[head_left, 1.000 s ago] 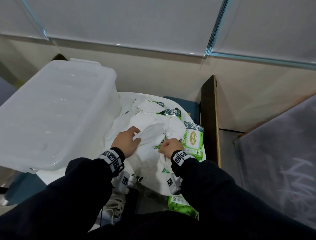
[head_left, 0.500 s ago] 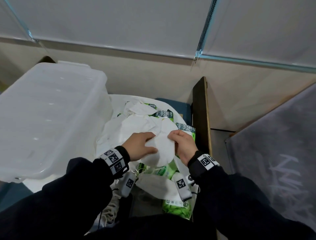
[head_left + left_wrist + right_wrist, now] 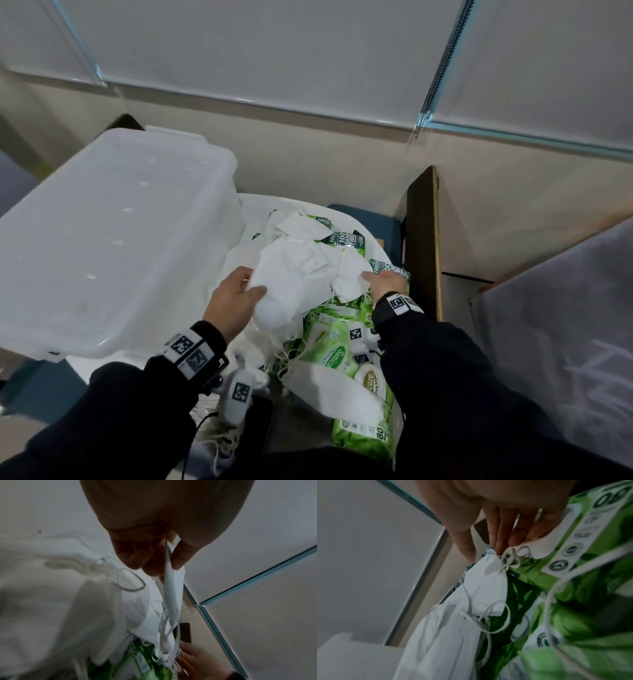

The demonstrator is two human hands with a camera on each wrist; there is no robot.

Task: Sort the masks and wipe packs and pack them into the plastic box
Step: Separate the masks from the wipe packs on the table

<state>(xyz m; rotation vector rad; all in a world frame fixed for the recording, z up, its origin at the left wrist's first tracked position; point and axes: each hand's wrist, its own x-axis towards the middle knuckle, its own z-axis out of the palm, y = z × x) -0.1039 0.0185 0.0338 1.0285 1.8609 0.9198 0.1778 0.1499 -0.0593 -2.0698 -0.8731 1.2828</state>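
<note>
Head: left hand (image 3: pixel 233 305) pinches white mask (image 3: pixel 284 291) over wipe packs (image 3: pixel 329 356).

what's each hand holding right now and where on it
Left hand pinches a folded white mask by its edge. Right hand pinches another mask at its corner.

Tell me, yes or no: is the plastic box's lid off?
No. In the head view the plastic box has its lid closed on top, beside the pile of masks and wipe packs.
</note>
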